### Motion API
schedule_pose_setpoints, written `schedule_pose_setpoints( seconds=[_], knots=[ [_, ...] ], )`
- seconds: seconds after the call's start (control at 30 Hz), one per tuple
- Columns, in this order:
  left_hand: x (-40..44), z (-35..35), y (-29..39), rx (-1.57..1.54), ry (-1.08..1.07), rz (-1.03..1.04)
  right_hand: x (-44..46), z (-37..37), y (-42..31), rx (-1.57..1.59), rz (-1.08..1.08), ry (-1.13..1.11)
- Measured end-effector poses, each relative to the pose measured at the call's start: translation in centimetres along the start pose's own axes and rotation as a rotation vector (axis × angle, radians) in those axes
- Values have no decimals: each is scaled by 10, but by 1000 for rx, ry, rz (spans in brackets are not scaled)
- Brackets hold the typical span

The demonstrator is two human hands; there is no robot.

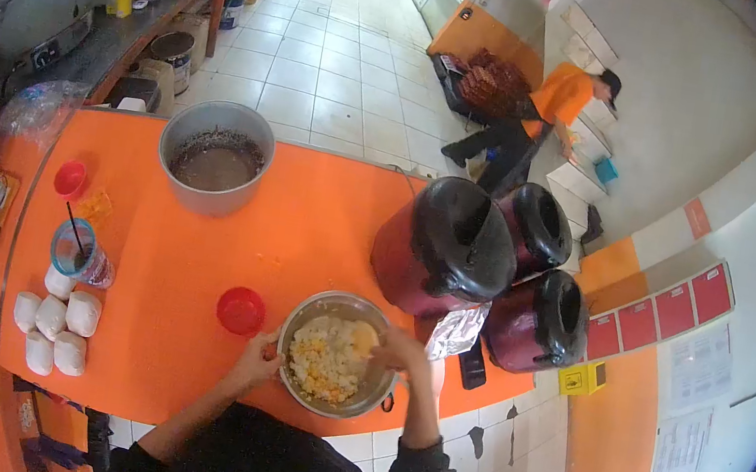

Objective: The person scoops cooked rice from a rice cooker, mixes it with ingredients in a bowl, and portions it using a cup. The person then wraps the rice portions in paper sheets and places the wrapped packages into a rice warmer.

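We see the metal bowl [373, 390] near the front edge of the orange table [134, 297], between our two hands. Within it lies a white, rice-like mixture [314, 349] with yellow bits, heaped toward the left and middle, so that bare metal shows along the right wall.

The left hand [253, 364] meets the bowl at its left rim, with fingers bent narrow and closed on the edge. The right hand [398, 351] reaches in over the opposite rim, its forearm rising from the lower right.

The chief relation is this: a pale yellow, rounded piece [365, 339] lies in the upper right part of the bowl, immediately to the left of our right fingers and on top of the mixture. The right hand is plainly the nearer; the left is across the bowl from it. The right fingers are blurred, and we cannot tell whether they grasp the piece or merely adjoin it, nor how wide they stand. Its long axis is likewise unclear to us.

A small red bowl [241, 311] sits just beside the metal bowl, on its left.
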State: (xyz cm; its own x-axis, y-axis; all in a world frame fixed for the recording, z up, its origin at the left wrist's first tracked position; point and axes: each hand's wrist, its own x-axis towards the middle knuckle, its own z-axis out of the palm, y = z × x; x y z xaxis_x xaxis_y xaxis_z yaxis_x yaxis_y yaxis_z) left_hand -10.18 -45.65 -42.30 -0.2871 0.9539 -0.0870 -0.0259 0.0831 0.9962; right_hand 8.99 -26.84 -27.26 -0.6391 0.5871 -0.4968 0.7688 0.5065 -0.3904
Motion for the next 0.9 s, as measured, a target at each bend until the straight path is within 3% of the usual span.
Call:
schedule_pose_setpoints(
  seconds=[0.1,0.2,0.3,0.4,0.5,0.53,0.67,0.77,0.8,0.9],
  knots=[
    [-3,3,-4,-108,12,-22,16,36,-36,-116,-217,190],
    [-2,2,2,-35,43,3,3,19,-40,-180,-286,243],
    [-8,-1,21,111,65,35,-16,-20,-3,-267,-158,149],
    [-2,-2,14,203,65,112,-22,-38,32,-47,24,26],
    [-2,-1,16,228,42,83,21,15,67,133,-207,59],
    [-5,-1,19,228,32,50,35,39,61,210,-398,86],
    [-3,-2,-10,61,78,28,-12,-16,11,-64,-310,-63],
    [-4,-4,13,99,18,71,5,-30,6,37,-187,97],
    [-1,-4,3,60,-3,92,26,-15,9,-23,-471,97],
    [-6,-10,48,185,-13,2,34,19,24,-83,-450,89]
  ],
)
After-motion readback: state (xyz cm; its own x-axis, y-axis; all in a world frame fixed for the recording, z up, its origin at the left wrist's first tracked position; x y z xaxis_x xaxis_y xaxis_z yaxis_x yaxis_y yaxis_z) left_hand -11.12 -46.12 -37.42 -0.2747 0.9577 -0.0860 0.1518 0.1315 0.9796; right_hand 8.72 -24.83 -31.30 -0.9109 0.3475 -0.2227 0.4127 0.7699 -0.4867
